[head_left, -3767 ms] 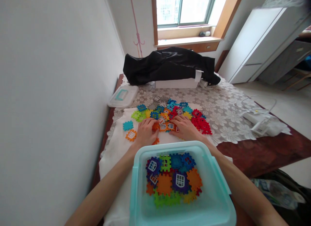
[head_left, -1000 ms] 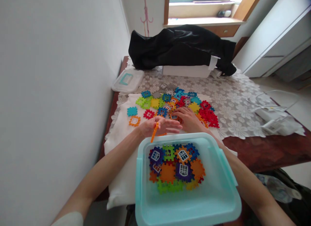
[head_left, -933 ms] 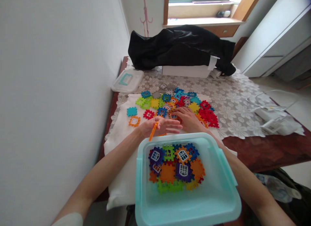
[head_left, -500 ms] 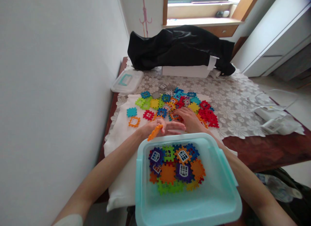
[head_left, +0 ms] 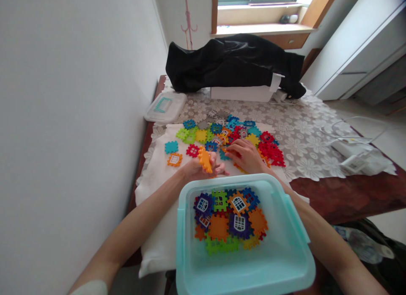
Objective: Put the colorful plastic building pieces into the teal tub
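Observation:
My left hand [head_left: 198,170] is closed on an orange toothed plastic tile [head_left: 205,159], held just beyond the far rim of the teal plastic box [head_left: 185,252]. The box sits nearest me and holds several coloured tiles [head_left: 230,221], some with white window inserts. My right hand [head_left: 245,156] rests palm down on the near edge of a spread pile of loose tiles [head_left: 231,136] on a white cloth [head_left: 158,189]; its fingers curl over tiles and what they hold is hidden.
The box's clear lid [head_left: 165,106] lies at the table's far left. A black bag [head_left: 234,66] lies over a white box [head_left: 242,93] at the back. A white adapter with cables [head_left: 355,157] sits right. Wall stands close on the left.
My left hand has lifted the orange tile and turned it from edge-on to face-on, drawing its fingers in. My right hand stays on the pile.

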Motion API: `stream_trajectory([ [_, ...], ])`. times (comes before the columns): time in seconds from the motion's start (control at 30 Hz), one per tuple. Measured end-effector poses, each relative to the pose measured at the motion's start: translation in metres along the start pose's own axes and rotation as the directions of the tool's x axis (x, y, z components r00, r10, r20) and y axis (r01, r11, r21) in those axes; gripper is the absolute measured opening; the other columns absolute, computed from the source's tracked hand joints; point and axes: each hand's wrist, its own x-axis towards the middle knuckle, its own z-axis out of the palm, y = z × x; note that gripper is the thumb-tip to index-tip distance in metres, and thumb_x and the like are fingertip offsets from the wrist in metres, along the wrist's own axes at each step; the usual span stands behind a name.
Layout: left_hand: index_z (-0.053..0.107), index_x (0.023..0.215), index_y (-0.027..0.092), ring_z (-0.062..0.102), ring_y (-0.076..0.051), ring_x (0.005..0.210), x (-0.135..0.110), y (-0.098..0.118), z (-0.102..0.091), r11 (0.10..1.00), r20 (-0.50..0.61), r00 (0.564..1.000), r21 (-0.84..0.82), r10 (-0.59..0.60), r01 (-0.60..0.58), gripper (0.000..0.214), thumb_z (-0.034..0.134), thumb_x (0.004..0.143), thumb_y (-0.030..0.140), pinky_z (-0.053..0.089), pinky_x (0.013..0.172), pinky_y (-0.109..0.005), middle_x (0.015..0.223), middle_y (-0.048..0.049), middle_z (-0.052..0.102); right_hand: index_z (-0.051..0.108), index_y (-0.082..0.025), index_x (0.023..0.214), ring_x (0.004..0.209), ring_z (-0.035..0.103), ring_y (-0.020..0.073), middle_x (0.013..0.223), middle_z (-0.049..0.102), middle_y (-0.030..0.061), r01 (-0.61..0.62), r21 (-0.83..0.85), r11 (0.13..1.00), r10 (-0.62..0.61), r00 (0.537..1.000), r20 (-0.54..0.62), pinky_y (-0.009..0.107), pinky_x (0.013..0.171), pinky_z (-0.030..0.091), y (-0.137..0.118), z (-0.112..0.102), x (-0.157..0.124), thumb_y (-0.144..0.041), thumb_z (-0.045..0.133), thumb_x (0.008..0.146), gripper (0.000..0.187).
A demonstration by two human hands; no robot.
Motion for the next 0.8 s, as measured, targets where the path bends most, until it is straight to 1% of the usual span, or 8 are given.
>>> stream_trajectory([
  [0.13,0.059,0.051,0.024,0.054,-0.021,0.072,-0.002,0.005,0.011,0.999,0.168,0.986,-0.052,0.003,0.006,0.051,0.092,0.053,0.063,0.052,0.083,-0.044,0.054,0.0007,0.031,0.078,-0.025,0.1,0.094,0.065,0.0245,0.099,0.072,0.0081,-0.026,0.041,0.999,0.03,0.996,-0.089,0.041,0.09,0.051,0.002,0.001,0.0,-0.043,0.063,0.103,0.023],
  [0.23,0.06,0.045,0.022,0.049,-0.017,0.069,-0.003,0.01,0.017,0.997,0.243,0.968,0.061,-0.067,0.054,0.052,0.096,0.048,0.059,0.049,0.077,-0.039,0.062,-0.0014,0.039,0.077,-0.024,0.097,0.089,0.063,0.0229,0.092,0.069,0.0068,-0.056,0.054,0.997,0.064,0.986,-0.156,0.038,0.083,0.051,0.004,0.003,-0.001,-0.044,0.062,0.104,0.025],
  [0.3,0.063,0.046,0.021,0.05,-0.017,0.074,-0.003,0.014,0.019,0.99,0.255,0.961,0.119,-0.105,0.077,0.051,0.098,0.045,0.058,0.048,0.078,-0.038,0.072,-0.0034,0.047,0.076,-0.023,0.097,0.085,0.063,0.0224,0.088,0.068,0.0065,-0.079,0.067,0.995,0.09,0.979,-0.181,0.037,0.078,0.05,0.005,0.004,-0.001,-0.042,0.061,0.104,0.026],
  [0.4,0.067,0.05,0.021,0.054,-0.019,0.081,-0.002,0.015,0.018,0.986,0.258,0.96,0.146,-0.112,0.076,0.049,0.098,0.044,0.058,0.049,0.08,-0.037,0.08,-0.005,0.053,0.075,-0.021,0.098,0.083,0.064,0.0221,0.088,0.07,0.0071,-0.097,0.109,0.989,0.116,0.976,-0.185,0.036,0.075,0.05,0.005,0.003,0.0,-0.039,0.058,0.105,0.026],
  [0.5,0.073,0.058,0.022,0.057,-0.021,0.087,-0.001,0.014,0.014,0.984,0.287,0.951,0.165,-0.113,0.067,0.048,0.097,0.045,0.061,0.05,0.085,-0.038,0.088,-0.0068,0.058,0.074,-0.021,0.095,0.083,0.066,0.0223,0.091,0.074,0.0076,-0.122,0.153,0.981,0.15,0.97,-0.191,0.036,0.077,0.051,0.003,0.002,0.0,-0.041,0.06,0.104,0.026],
  [0.57,0.076,0.066,0.023,0.059,-0.023,0.093,-0.001,0.015,0.013,0.98,0.317,0.939,0.181,-0.133,0.078,0.049,0.096,0.045,0.063,0.051,0.089,-0.04,0.094,-0.0081,0.061,0.074,-0.021,0.094,0.08,0.066,0.0214,0.09,0.075,0.0071,-0.164,0.209,0.964,0.208,0.956,-0.208,0.035,0.075,0.051,0.002,0.003,0.001,-0.043,0.061,0.102,0.027],
  [0.67,0.079,0.074,0.022,0.06,-0.026,0.101,-0.001,0.017,0.014,0.972,0.335,0.927,0.214,-0.168,0.099,0.054,0.095,0.045,0.064,0.051,0.095,-0.041,0.102,-0.0094,0.063,0.073,-0.022,0.093,0.069,0.062,0.0181,0.08,0.072,0.0036,-0.248,0.374,0.894,0.345,0.912,-0.22,0.032,0.065,0.048,0.001,0.004,0.001,-0.05,0.063,0.1,0.031],
  [0.8,0.078,0.079,0.021,0.062,-0.024,0.097,-0.001,0.018,0.013,0.97,0.361,0.913,0.209,-0.191,0.121,0.056,0.096,0.045,0.062,0.053,0.09,-0.038,0.103,-0.0087,0.066,0.07,-0.023,0.092,0.065,0.059,0.0159,0.073,0.067,-0.0001,-0.269,0.675,0.687,0.48,0.866,-0.143,0.028,0.059,0.047,0.002,0.004,0.002,-0.059,0.071,0.093,0.036],
])
